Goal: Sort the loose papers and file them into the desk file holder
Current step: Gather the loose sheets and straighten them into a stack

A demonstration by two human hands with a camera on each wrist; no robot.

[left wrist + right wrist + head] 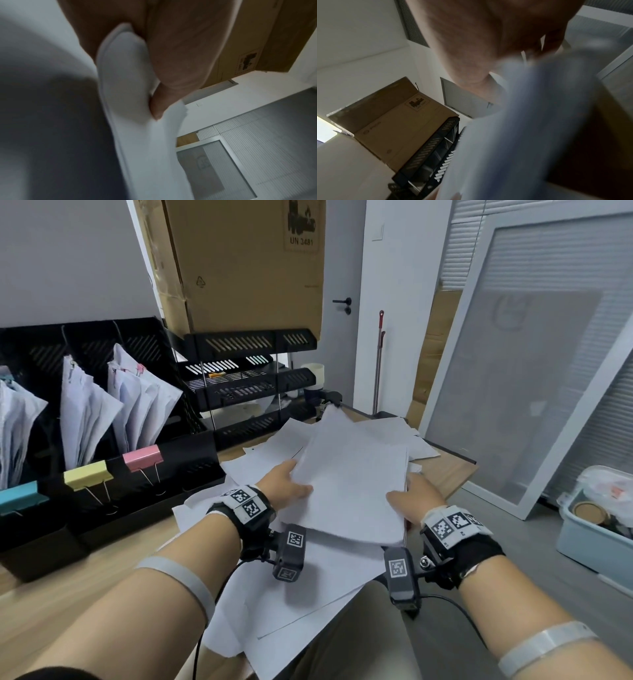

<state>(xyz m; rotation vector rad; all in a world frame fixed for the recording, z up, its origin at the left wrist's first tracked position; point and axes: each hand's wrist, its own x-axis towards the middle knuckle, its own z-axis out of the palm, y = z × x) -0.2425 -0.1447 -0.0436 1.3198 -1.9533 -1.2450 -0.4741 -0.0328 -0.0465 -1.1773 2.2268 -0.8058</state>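
Both forearms were bare. Each wrist wore a black strap (pixel 251 520) topped with a white band carrying square black-and-white coded markers (pixel 457 523). A dark grey camera block (pixel 290 551) with its own coded marker hung under each wrist on a black bracket, and a thin black cable (pixel 202 628) trailed toward the lower frame. A pale translucent band (pixel 185 580) circled each forearm.

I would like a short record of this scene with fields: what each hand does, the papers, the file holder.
left hand: grips left edge of the paper stack
right hand: grips its right edge
loose papers: spread on the desk under the stack
file holder: black, slots hold papers
clips: blue, yellow, pink on its front
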